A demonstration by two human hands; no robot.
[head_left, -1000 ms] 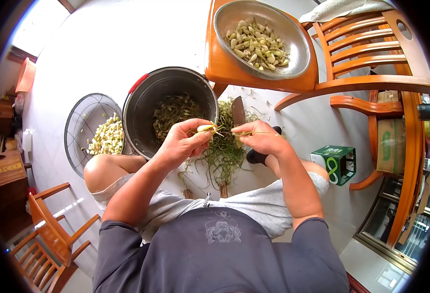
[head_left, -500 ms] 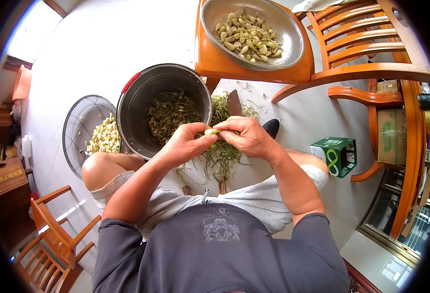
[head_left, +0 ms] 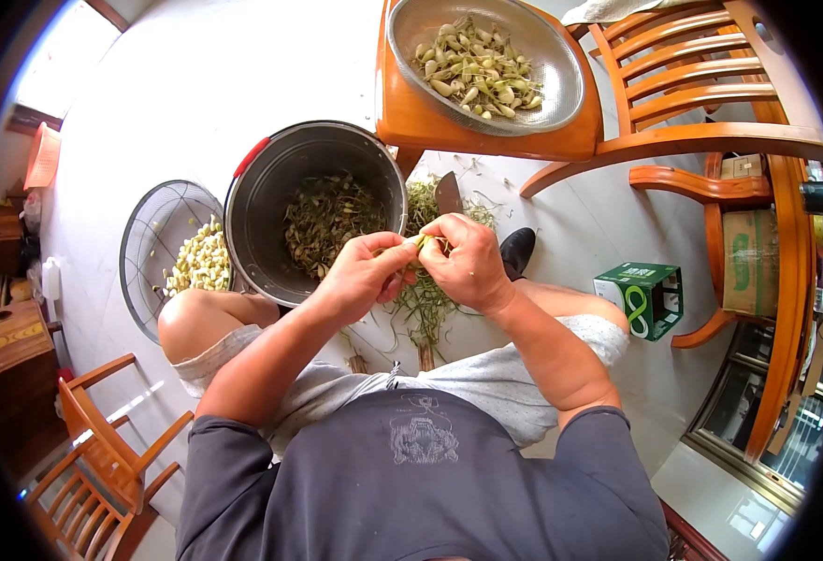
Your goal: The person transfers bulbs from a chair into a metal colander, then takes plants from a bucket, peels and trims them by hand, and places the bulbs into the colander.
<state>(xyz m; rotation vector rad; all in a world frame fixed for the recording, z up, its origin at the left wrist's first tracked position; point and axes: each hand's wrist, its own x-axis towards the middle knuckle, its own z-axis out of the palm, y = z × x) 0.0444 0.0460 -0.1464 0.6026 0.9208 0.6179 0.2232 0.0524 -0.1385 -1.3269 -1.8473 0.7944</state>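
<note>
Both hands meet above the floor in front of my knees. Between them is a small pale-green bulb (head_left: 420,240), mostly covered by the fingers. My left hand (head_left: 367,271) pinches it from the left with thumb and forefinger. From the other side, the curled fingers of my right hand (head_left: 468,266) grip it too. Just left of the hands stands a deep dark pot (head_left: 243,234) with brownish peelings (head_left: 332,220) inside. Beneath the hands lie green stem trimmings (head_left: 425,304), and a cleaver blade (head_left: 448,194) shows beyond my right hand.
A metal colander (head_left: 561,89) of untrimmed bulbs (head_left: 477,70) rests on an orange wooden chair seat (head_left: 580,140). Left of the pot, a wire-mesh basket (head_left: 140,238) holds peeled white bulbs (head_left: 201,257). A green box (head_left: 650,299) stands at right, past my dark shoe (head_left: 518,249).
My right hand has turned, its fingers curling more and its knuckles rising. The bulb, more exposed before, is now mostly hidden between the fingertips. My left hand has shifted slightly.
</note>
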